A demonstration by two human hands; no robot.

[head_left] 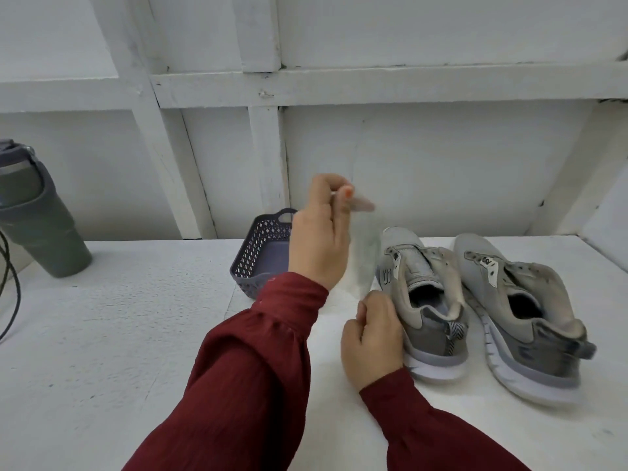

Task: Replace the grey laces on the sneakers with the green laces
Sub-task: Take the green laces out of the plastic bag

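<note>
Two grey sneakers stand side by side on the white table, toes pointing away: the left sneaker [421, 300] and the right sneaker [516, 311]. No laces show in their eyelets. My left hand [319, 236] is raised above the table and pinches the top of a lace [365, 253], a pale, motion-blurred streak whose colour I cannot tell. The streak runs down to my right hand [372, 334], which is curled beside the left sneaker's heel and pinches its lower end.
A purple perforated basket [258, 256] stands just behind my left wrist, its inside partly hidden. A grey-green tumbler [34, 215] and a black cable [10, 283] are at the far left. A white panelled wall closes off the back of the table [119, 334].
</note>
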